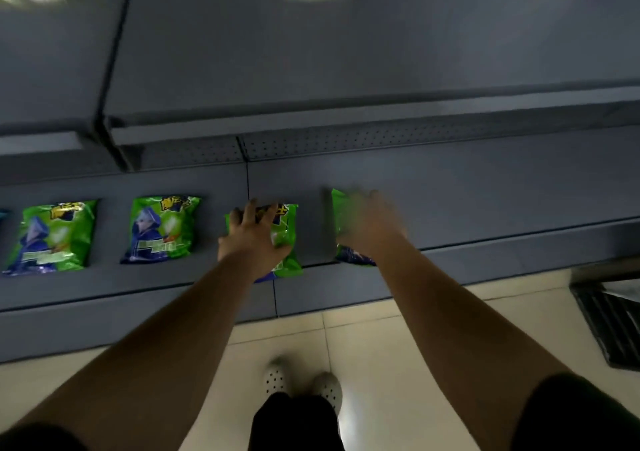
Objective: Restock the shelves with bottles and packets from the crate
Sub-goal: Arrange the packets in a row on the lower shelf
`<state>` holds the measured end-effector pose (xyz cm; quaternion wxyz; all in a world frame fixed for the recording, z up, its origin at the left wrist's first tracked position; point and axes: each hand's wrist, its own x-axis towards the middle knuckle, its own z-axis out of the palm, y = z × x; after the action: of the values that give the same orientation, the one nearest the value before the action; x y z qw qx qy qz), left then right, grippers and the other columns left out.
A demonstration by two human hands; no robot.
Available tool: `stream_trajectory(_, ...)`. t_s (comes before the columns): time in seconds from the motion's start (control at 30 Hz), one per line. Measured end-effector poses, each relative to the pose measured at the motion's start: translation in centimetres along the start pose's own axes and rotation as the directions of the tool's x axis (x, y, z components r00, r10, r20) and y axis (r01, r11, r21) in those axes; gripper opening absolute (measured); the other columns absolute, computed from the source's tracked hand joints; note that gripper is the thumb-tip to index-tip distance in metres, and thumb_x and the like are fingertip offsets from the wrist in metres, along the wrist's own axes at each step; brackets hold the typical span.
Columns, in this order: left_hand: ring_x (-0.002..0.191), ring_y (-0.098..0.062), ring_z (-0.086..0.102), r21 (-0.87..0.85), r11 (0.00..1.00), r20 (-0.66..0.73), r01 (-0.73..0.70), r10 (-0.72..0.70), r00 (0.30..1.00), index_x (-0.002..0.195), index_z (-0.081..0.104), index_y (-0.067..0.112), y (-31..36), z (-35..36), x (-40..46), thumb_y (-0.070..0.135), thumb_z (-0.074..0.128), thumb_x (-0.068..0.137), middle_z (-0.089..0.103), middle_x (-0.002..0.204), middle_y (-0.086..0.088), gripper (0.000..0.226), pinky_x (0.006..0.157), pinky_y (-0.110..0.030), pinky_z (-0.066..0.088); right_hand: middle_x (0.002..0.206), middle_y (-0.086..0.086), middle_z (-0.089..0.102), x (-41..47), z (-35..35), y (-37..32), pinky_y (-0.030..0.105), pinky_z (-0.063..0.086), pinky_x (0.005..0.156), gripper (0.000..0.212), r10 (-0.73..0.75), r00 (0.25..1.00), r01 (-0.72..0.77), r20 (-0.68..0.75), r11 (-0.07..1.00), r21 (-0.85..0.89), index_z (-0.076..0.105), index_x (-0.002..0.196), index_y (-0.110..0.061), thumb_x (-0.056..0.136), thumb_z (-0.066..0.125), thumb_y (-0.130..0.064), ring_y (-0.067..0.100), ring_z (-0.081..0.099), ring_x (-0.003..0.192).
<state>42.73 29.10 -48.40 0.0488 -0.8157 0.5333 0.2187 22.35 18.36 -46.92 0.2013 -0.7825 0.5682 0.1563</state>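
Green packets on lower shelf (485, 208) | left hand (252, 236) presses third packet (285, 239) flat, fingers spread | right hand (367, 222) blurred on fourth packet (341, 208), grasp unclear | advice: match row spacing, set back from edge.

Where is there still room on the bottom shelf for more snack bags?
The widest bare patch of the bottom shelf is right of the right hand, running toward the crate. The strip behind the green packets is bare too. From the left hand leftward it is crowded, with narrow gaps.
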Motion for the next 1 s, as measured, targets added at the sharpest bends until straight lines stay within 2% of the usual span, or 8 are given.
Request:
stream_trajectory(0.37, 0.146, -0.037, 0.001, 0.016, 1.000, -0.046, -0.011, 0.012, 0.999, 0.152, 0.000, 0.041, 0.4, 2.7, 7.5, 0.063, 0.054, 0.082, -0.005, 0.161, 0.002, 0.091, 0.101, -0.061, 0.036, 0.160, 0.000, 0.007, 7.0, 2.3, 0.0, 0.051, 0.047, 0.096, 0.103, -0.031, 0.999, 0.030, -0.014, 0.994, -0.108, 0.007, 0.153, -0.042, 0.073, 0.067, -0.068, 0.040, 0.022, 0.140)
stream_trajectory(0.53, 0.147, -0.035, -0.006, 0.030, 1.000, -0.026, -0.010, 0.011, 1.000, 0.151, -0.006, 0.041, -0.5, 4.0, 8.2, 0.065, 0.047, 0.084, -0.015, 0.161, 0.003, 0.089, 0.108, -0.062, 0.028, 0.161, -0.003, 0.002, 8.4, 2.9, 0.2, 0.051, 0.044, 0.100, 0.102, -0.041, 0.999, 0.037, -0.025, 0.992, -0.122, 0.005, 0.153, -0.044, 0.073, 0.064, -0.070, 0.041, 0.018, 0.141)
stream_trajectory(0.6, 0.147, -0.033, -0.015, 0.048, 0.999, -0.050, -0.017, 0.019, 0.999, 0.151, -0.012, 0.040, -0.8, 4.3, 8.1, 0.069, 0.038, 0.086, -0.022, 0.160, 0.002, 0.087, 0.114, -0.063, 0.012, 0.162, -0.004, -0.006, 8.8, 3.1, 0.4, 0.057, 0.038, 0.104, 0.104, -0.044, 0.999, 0.043, -0.013, 0.992, -0.120, 0.000, 0.153, -0.044, 0.074, 0.062, -0.071, 0.045, 0.008, 0.144)
stream_trajectory(0.67, 0.146, -0.030, -0.021, 0.055, 0.998, -0.112, -0.042, 0.048, 0.993, 0.151, -0.014, 0.037, -0.7, 4.8, 7.7, 0.073, 0.025, 0.087, -0.024, 0.159, 0.000, 0.083, 0.115, -0.061, -0.005, 0.162, -0.005, -0.016, 8.8, 3.3, 0.4, 0.067, 0.021, 0.111, 0.104, -0.047, 0.998, 0.043, -0.029, 0.992, -0.120, -0.006, 0.152, -0.045, 0.074, 0.056, -0.076, 0.046, -0.006, 0.146)
stream_trajectory(0.77, 0.146, -0.027, -0.022, 0.053, 0.996, -0.151, -0.073, 0.080, 0.985, 0.153, -0.009, 0.034, -0.4, 5.9, 7.2, 0.069, 0.013, 0.091, -0.022, 0.160, -0.002, 0.074, 0.117, -0.056, -0.010, 0.163, -0.004, -0.017, 8.3, 4.3, 0.2, 0.067, -0.004, 0.114, 0.094, -0.132, 0.980, 0.114, -0.152, 0.987, -0.117, -0.003, 0.154, -0.044, 0.079, 0.042, -0.081, 0.039, -0.015, 0.148)
stream_trajectory(0.83, 0.146, -0.028, -0.023, 0.067, 0.996, -0.141, -0.063, 0.072, 0.987, 0.153, -0.010, 0.034, -0.5, 6.6, 7.2, 0.067, 0.011, 0.093, -0.023, 0.160, -0.002, 0.071, 0.117, -0.055, -0.010, 0.165, 0.001, -0.013, 7.9, 5.5, 0.2, 0.062, -0.006, 0.117, 0.089, -0.195, 0.963, 0.168, -0.184, 0.974, -0.154, 0.001, 0.155, -0.041, 0.084, 0.035, -0.081, 0.035, -0.012, 0.150)
stream_trajectory(1.0, 0.145, -0.028, -0.025, 0.059, 0.998, -0.155, -0.033, 0.042, 0.987, 0.151, -0.013, 0.035, -0.7, 6.5, 7.4, 0.067, 0.011, 0.093, -0.026, 0.159, -0.001, 0.071, 0.117, -0.054, -0.014, 0.165, 0.002, -0.011, 7.8, 7.2, 1.1, 0.058, -0.006, 0.119, 0.083, -0.199, 0.960, 0.175, -0.196, 0.975, -0.135, 0.001, 0.155, -0.041, 0.084, 0.021, -0.080, 0.035, -0.010, 0.150)
